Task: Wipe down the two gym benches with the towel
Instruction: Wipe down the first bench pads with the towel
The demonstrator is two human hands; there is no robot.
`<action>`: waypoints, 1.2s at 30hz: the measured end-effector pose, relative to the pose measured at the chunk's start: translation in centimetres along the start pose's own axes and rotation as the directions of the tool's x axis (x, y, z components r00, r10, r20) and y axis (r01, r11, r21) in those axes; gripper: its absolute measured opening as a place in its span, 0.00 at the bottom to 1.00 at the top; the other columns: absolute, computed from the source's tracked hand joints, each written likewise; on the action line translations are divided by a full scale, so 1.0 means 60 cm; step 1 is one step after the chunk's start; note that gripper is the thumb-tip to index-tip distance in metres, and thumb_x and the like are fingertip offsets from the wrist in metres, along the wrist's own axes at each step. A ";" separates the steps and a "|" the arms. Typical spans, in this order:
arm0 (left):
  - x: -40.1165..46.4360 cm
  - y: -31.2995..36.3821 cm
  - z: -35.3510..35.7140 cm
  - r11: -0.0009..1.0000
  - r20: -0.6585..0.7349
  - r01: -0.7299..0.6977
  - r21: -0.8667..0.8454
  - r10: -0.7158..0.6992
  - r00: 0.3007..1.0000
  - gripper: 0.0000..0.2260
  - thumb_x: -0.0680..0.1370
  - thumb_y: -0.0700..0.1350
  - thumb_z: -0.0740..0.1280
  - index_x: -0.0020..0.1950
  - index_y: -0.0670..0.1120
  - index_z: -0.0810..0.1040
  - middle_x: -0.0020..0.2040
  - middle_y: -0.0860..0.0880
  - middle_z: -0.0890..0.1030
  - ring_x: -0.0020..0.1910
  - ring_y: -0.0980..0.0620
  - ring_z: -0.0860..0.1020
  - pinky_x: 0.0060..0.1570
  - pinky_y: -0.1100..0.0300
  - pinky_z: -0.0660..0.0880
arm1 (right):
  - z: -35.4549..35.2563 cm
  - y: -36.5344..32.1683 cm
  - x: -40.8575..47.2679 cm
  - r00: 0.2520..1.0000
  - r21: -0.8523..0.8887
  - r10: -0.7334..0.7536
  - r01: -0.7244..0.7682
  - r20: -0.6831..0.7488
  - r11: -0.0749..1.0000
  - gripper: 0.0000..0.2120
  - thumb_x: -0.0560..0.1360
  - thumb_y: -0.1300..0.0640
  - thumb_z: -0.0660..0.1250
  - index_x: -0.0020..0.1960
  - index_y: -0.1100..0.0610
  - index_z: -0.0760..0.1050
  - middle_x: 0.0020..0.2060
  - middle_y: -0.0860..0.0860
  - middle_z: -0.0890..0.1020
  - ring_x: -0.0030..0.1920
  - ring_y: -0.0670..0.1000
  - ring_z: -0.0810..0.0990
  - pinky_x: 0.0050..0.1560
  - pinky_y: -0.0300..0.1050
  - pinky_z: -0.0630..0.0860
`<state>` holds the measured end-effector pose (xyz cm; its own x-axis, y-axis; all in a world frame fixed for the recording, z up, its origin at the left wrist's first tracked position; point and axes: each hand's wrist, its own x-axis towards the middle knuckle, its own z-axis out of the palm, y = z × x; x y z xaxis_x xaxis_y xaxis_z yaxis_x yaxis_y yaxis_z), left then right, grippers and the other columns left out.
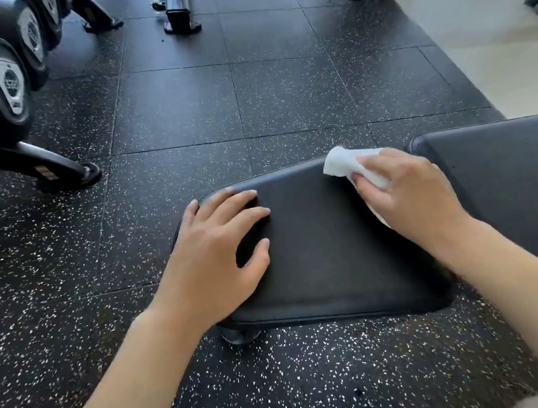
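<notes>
Your right hand (411, 190) is gripping the white towel (341, 160) at the bench (330, 257) pad's far edge; your left hand (219, 255) is lying flat, fingers relaxed, near its left edge.

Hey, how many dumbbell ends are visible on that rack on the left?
3: the nearest dumbbell end faces the camera at the left edge, a second sits behind it, and a third is partly cut off at the top. More may lie out of frame.
</notes>
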<state>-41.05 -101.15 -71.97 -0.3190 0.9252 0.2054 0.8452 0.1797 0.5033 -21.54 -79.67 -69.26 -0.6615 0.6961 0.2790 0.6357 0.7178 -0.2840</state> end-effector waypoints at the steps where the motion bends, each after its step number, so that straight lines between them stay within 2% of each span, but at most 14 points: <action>1: 0.005 0.009 0.005 1.000 0.019 -0.024 0.011 0.023 1.000 0.19 0.79 0.52 0.67 0.68 0.51 0.82 0.75 0.53 0.76 0.78 0.48 0.69 0.78 0.36 0.61 | -0.002 0.009 0.000 1.000 0.023 0.024 -0.024 0.002 0.999 0.10 0.81 0.48 0.67 0.59 0.48 0.82 0.51 0.49 0.82 0.49 0.59 0.82 0.49 0.52 0.76; 3: 0.015 0.025 0.016 0.997 0.050 -0.078 0.013 0.077 0.996 0.18 0.79 0.51 0.67 0.67 0.50 0.83 0.74 0.53 0.77 0.77 0.47 0.71 0.77 0.36 0.62 | -0.009 0.003 -0.026 1.000 -0.026 -0.004 0.004 0.007 1.000 0.10 0.81 0.50 0.68 0.59 0.49 0.82 0.49 0.50 0.81 0.48 0.58 0.81 0.47 0.51 0.76; 7: 0.033 0.012 0.015 0.996 -0.002 -0.084 -0.007 0.084 0.996 0.17 0.78 0.46 0.67 0.65 0.48 0.84 0.71 0.50 0.80 0.74 0.44 0.74 0.76 0.42 0.66 | -0.022 -0.046 -0.128 0.976 -0.021 -0.208 0.210 0.064 0.977 0.14 0.79 0.52 0.68 0.64 0.50 0.80 0.43 0.49 0.77 0.38 0.56 0.80 0.37 0.51 0.78; 11: 0.041 0.013 0.015 0.998 -0.016 -0.060 0.033 0.061 0.998 0.17 0.78 0.48 0.67 0.66 0.49 0.84 0.72 0.50 0.79 0.74 0.43 0.73 0.75 0.37 0.65 | -0.017 -0.083 -0.226 0.886 -0.016 -0.455 0.458 0.092 0.889 0.17 0.77 0.55 0.69 0.65 0.56 0.81 0.41 0.49 0.76 0.33 0.52 0.72 0.30 0.49 0.73; 13: 0.041 0.033 0.026 0.993 0.025 -0.102 0.052 0.101 0.995 0.18 0.78 0.49 0.66 0.66 0.51 0.84 0.72 0.51 0.79 0.75 0.43 0.73 0.75 0.35 0.63 | -0.017 -0.069 -0.225 0.873 -0.031 -0.484 0.486 0.052 0.873 0.15 0.79 0.55 0.68 0.64 0.56 0.82 0.39 0.50 0.76 0.32 0.52 0.71 0.30 0.48 0.72; 15: 0.037 0.047 0.034 0.990 0.055 -0.138 0.037 0.135 0.989 0.17 0.78 0.49 0.66 0.66 0.51 0.84 0.73 0.51 0.78 0.76 0.44 0.72 0.76 0.34 0.63 | -0.025 -0.038 -0.198 0.913 -0.017 -0.406 0.406 -0.029 0.914 0.13 0.82 0.52 0.65 0.62 0.56 0.83 0.39 0.50 0.77 0.31 0.53 0.74 0.30 0.47 0.74; 18: 0.033 0.038 0.027 0.993 0.027 -0.111 0.036 0.110 0.994 0.18 0.78 0.49 0.67 0.67 0.50 0.83 0.73 0.50 0.78 0.75 0.44 0.72 0.76 0.36 0.64 | -0.039 0.025 -0.144 0.983 -0.123 -0.153 0.140 -0.098 0.982 0.12 0.81 0.50 0.65 0.57 0.54 0.83 0.40 0.52 0.78 0.33 0.58 0.79 0.31 0.48 0.74; 20: 0.032 0.023 0.015 0.998 -0.004 -0.041 0.051 0.041 0.999 0.19 0.78 0.50 0.67 0.68 0.49 0.83 0.74 0.49 0.78 0.75 0.42 0.72 0.75 0.35 0.64 | -0.044 0.059 -0.114 0.996 -0.150 0.025 -0.039 -0.091 0.988 0.10 0.81 0.50 0.66 0.54 0.55 0.82 0.38 0.51 0.74 0.36 0.62 0.79 0.35 0.49 0.70; 22: 0.028 0.013 0.006 0.998 -0.019 0.010 0.065 -0.008 1.000 0.21 0.78 0.52 0.67 0.70 0.50 0.82 0.75 0.48 0.76 0.76 0.42 0.71 0.75 0.35 0.64 | -0.043 0.062 -0.102 0.992 -0.093 0.099 -0.106 -0.079 0.990 0.09 0.81 0.50 0.67 0.52 0.55 0.81 0.38 0.50 0.73 0.38 0.62 0.78 0.37 0.48 0.67; 24: 0.023 0.006 0.003 0.997 -0.029 0.016 0.073 -0.014 0.999 0.21 0.78 0.52 0.66 0.70 0.51 0.81 0.75 0.49 0.76 0.76 0.43 0.71 0.75 0.36 0.65 | -0.036 0.027 -0.109 0.996 -0.106 -0.005 -0.004 -0.088 0.994 0.08 0.80 0.52 0.70 0.55 0.54 0.82 0.42 0.52 0.78 0.38 0.61 0.80 0.35 0.49 0.71; 26: 0.020 -0.003 0.000 0.998 -0.042 0.038 0.051 -0.036 0.998 0.21 0.79 0.53 0.66 0.71 0.52 0.80 0.75 0.49 0.75 0.76 0.44 0.71 0.76 0.39 0.66 | -0.018 -0.032 -0.130 0.978 -0.123 -0.198 0.190 -0.061 0.974 0.10 0.78 0.53 0.70 0.58 0.54 0.81 0.42 0.52 0.79 0.35 0.58 0.79 0.32 0.48 0.73; 30: 0.018 -0.017 -0.005 0.997 -0.040 0.082 -0.002 -0.082 0.996 0.21 0.79 0.53 0.65 0.73 0.54 0.79 0.76 0.52 0.74 0.76 0.50 0.68 0.77 0.54 0.63 | 0.027 -0.139 -0.181 0.869 -0.154 -0.494 0.486 -0.014 0.860 0.15 0.73 0.57 0.72 0.59 0.56 0.83 0.39 0.49 0.76 0.34 0.51 0.71 0.27 0.47 0.70; 33: 0.017 -0.018 -0.004 0.998 -0.029 0.060 -0.005 -0.060 0.998 0.21 0.80 0.51 0.65 0.73 0.51 0.79 0.76 0.50 0.75 0.75 0.47 0.70 0.78 0.50 0.65 | 0.034 -0.151 -0.190 0.827 -0.164 -0.562 0.555 -0.002 0.816 0.16 0.74 0.57 0.71 0.60 0.56 0.83 0.39 0.49 0.77 0.33 0.51 0.73 0.27 0.47 0.70; 36: 0.017 -0.016 -0.002 0.999 -0.035 0.037 0.019 -0.036 0.999 0.21 0.79 0.49 0.66 0.71 0.48 0.80 0.75 0.48 0.76 0.75 0.44 0.71 0.77 0.43 0.66 | 0.022 -0.121 -0.179 0.818 -0.089 -0.573 0.568 -0.044 0.818 0.13 0.75 0.58 0.71 0.59 0.56 0.84 0.38 0.49 0.77 0.31 0.52 0.72 0.28 0.49 0.72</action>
<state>-42.26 -100.41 -72.17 -0.3638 0.9061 0.2162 0.8409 0.2196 0.4947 -19.56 -92.38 -71.39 -0.8880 0.1587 0.4316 0.1798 0.9837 0.0083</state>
